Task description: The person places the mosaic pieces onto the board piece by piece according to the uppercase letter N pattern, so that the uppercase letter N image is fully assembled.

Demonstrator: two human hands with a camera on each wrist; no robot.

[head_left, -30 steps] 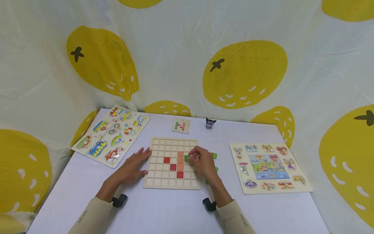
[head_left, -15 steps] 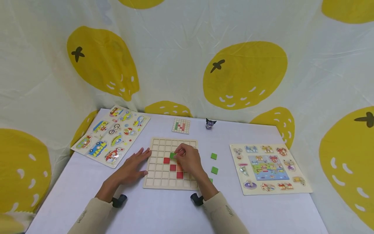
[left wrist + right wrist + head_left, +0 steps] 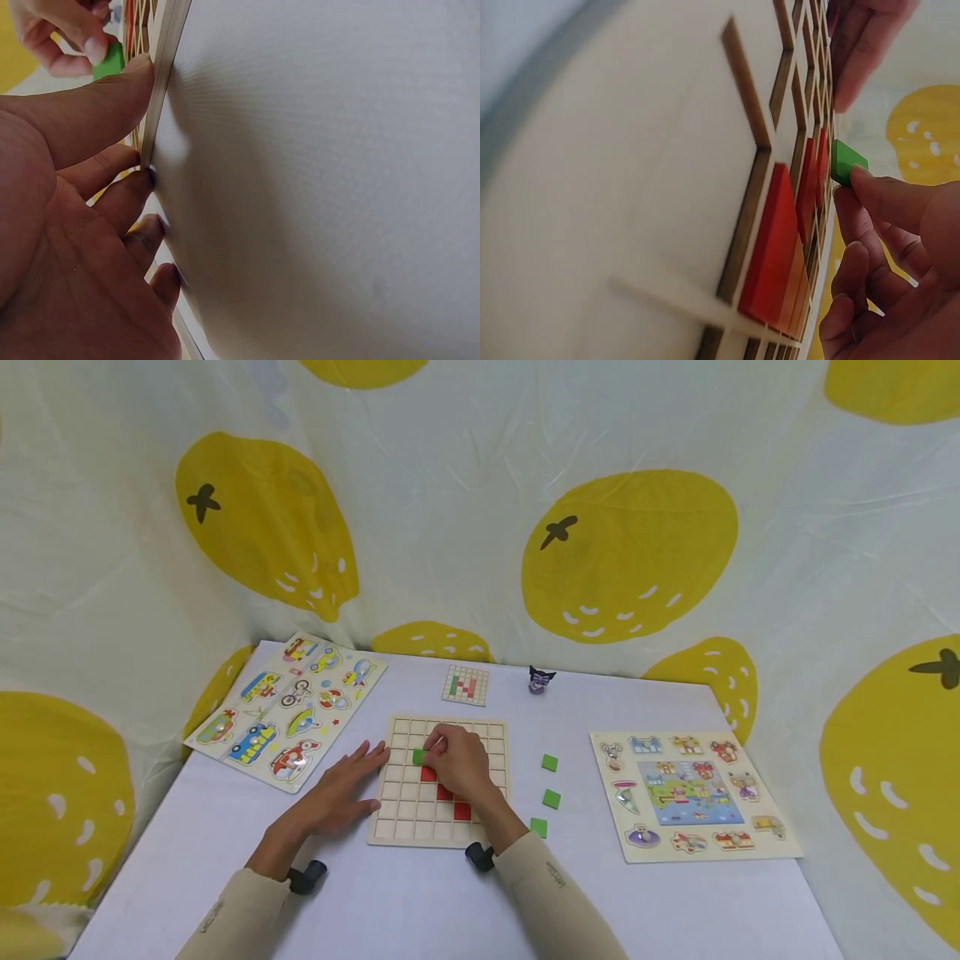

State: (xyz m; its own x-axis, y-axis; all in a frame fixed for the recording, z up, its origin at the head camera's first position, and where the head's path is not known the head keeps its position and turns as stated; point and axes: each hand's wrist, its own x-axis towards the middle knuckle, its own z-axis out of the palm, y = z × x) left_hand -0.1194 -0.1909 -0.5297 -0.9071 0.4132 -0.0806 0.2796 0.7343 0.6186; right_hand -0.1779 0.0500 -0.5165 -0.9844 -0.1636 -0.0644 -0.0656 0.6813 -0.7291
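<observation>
My right hand (image 3: 459, 766) pinches a green square tile (image 3: 418, 757) between thumb and fingers, over the left-middle cells of a wooden grid board (image 3: 401, 831). In the right wrist view the tile (image 3: 847, 161) appears slightly raised off the board. Fingers spread, my left hand (image 3: 337, 793) touches the board's left edge; the left wrist view shows its thumb (image 3: 124, 90) against that edge. Three red tiles (image 3: 462, 811) lie diagonally in the grid. Orange tiles (image 3: 799, 296) show in the right wrist view; my right hand hides them in the head view.
Three loose green tiles (image 3: 551, 798) lie right of the board. Behind it are a small pattern card (image 3: 465, 685) and a dark figurine (image 3: 540, 680). A vehicle puzzle (image 3: 288, 714) lies at the back left, another picture puzzle (image 3: 693, 797) at the right. A lemon-print curtain (image 3: 442, 527) surrounds the table.
My right hand has carried the green tile leftward across the board, from right of the orange column to above the upper red tile. My left hand stays at the board's edge.
</observation>
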